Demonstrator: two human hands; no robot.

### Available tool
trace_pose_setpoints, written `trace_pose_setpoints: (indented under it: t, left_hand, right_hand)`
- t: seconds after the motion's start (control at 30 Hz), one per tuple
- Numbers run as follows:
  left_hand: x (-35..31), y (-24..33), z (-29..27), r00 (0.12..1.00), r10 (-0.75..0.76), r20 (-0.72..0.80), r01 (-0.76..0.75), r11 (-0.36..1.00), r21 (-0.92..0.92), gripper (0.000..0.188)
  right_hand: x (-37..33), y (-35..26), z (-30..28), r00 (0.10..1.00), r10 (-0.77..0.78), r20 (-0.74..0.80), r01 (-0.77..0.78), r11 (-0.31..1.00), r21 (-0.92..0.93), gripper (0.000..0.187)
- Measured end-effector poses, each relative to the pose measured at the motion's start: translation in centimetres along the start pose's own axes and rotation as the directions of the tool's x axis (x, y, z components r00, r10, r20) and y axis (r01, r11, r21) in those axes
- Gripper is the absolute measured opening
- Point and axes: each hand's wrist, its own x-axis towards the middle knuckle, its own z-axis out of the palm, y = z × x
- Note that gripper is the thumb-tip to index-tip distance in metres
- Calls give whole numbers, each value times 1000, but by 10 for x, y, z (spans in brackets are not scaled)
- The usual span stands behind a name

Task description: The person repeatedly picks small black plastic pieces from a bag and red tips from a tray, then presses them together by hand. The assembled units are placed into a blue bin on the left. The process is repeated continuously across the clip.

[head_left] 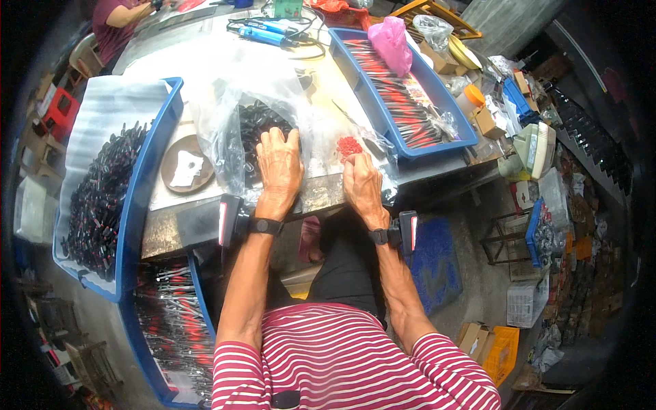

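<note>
My left hand [279,164] is at the mouth of a clear plastic bag [224,140] on the worktable. Its fingers curl down against the small black parts [251,126] in the bag, and their tips are hidden. To its right, my right hand [363,183] is closed in a pinch at the near edge of a small heap of tiny red pieces [349,146]. Whatever the pinch holds is too small to make out. Clear plastic lies on the table around the red heap. Left of the bag sits a round brown dish [171,183] with a torn white piece [186,168] in it.
On the left, a blue bin [145,181] holds many black parts; another below holds red-and-black pieces. At right, a blue tray [447,145] carries similar pieces and a pink bag [391,44]. Blue corded tools [263,34] lie farther back. A person [119,24] sits far left.
</note>
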Motion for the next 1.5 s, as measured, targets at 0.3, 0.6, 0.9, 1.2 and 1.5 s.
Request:
trace_pose_setpoints:
  t: [0.3, 0.6, 0.9, 1.2, 1.5]
  left_hand:
    - [-3, 1, 0, 999, 44, 12, -45, 997, 57, 22]
    - [-16, -11, -17, 998, 62, -9, -63, 995, -80, 21]
    - [-21, -7, -56, 904, -396, 163, 381, 569, -729, 18]
    - [-28, 7, -86, 878, -391, 277, 377, 207, -903, 27]
    - [-50, 23, -96, 841, -270, 468, 430, -191, -883, 18]
  right_hand:
    - [0, -9, -7, 1000, 4, -25, -2, 997, 77, 4]
    - [-4, -10, -11, 997, 81, -10, -78, 980, 181, 7]
    - [-7, -27, -16, 965, 239, 109, -262, 905, 336, 12]
    - [-10, -51, -22, 966, 184, 179, -243, 882, 403, 12]
    - [-13, -85, -35, 944, 204, 261, -327, 694, 641, 9]
